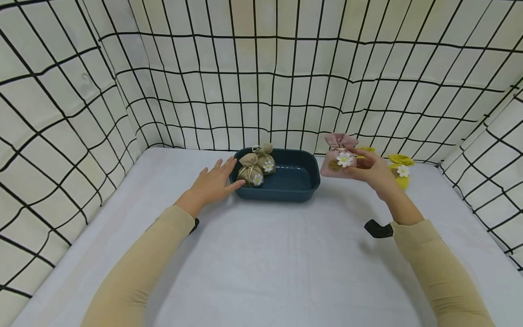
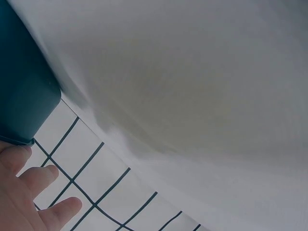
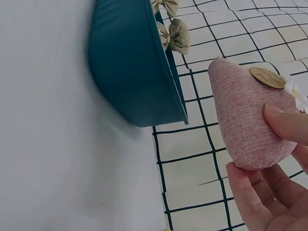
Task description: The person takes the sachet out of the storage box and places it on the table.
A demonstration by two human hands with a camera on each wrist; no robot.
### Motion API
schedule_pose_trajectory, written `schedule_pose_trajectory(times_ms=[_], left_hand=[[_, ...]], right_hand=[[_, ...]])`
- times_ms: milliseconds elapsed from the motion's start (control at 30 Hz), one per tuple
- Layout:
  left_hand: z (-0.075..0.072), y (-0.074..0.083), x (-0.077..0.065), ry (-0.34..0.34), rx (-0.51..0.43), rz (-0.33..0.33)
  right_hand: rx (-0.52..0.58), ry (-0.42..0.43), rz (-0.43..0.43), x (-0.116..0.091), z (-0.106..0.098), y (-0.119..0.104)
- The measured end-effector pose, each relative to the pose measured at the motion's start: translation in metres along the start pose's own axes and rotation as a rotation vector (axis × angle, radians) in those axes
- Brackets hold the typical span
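A pink drawstring pouch [image 1: 336, 169] with a white flower hangs beside the right end of a dark blue tub [image 1: 282, 195]. My right hand [image 1: 373, 172] pinches it between thumb and fingers; the right wrist view shows the pouch [image 3: 245, 110] raised, with an oval tag on its front. At the tub's left end my left hand [image 1: 214, 181] rests on the rim with its fingers spread. Two tan drawstring pouches, a front one [image 1: 248, 175] and a rear one [image 1: 266, 156], sit inside the tub's left part, each with a white flower.
Behind my right hand stand yellow pouches, one [image 1: 402, 171] with a white flower and another mostly hidden [image 1: 367, 149]. A white cloth covers the table [image 1: 269, 263]. Black grid netting over white walls [image 1: 265, 86] encloses the back and sides.
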State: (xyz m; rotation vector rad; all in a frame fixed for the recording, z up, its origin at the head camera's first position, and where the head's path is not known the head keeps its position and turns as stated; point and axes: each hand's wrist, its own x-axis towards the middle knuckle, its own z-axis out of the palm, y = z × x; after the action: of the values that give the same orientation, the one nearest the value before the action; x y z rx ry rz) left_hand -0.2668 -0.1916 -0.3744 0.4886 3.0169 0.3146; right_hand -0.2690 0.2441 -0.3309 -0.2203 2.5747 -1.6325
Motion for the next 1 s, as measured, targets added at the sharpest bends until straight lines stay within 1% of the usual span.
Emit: schedule_pose_trajectory(times_ms=[267, 433, 767, 1000], left_hand=[[-0.001, -0.001, -0.001, 0.003, 0.002, 0.002], [0.000, -0.002, 0.000, 0.006, -0.001, 0.007], [0.000, -0.002, -0.001, 0.005, -0.001, 0.005], [0.000, -0.001, -0.001, 0.004, 0.009, 0.004]], right_hand=[[0.013, 0.014, -0.033, -0.008, -0.013, 0.005], [0.009, 0.021, -0.019, -0.012, -0.021, 0.011], [-0.065, 0.053, 0.000, -0.017, -0.036, 0.020], [-0.071, 0.058, -0.050, -0.021, -0.046, 0.026]])
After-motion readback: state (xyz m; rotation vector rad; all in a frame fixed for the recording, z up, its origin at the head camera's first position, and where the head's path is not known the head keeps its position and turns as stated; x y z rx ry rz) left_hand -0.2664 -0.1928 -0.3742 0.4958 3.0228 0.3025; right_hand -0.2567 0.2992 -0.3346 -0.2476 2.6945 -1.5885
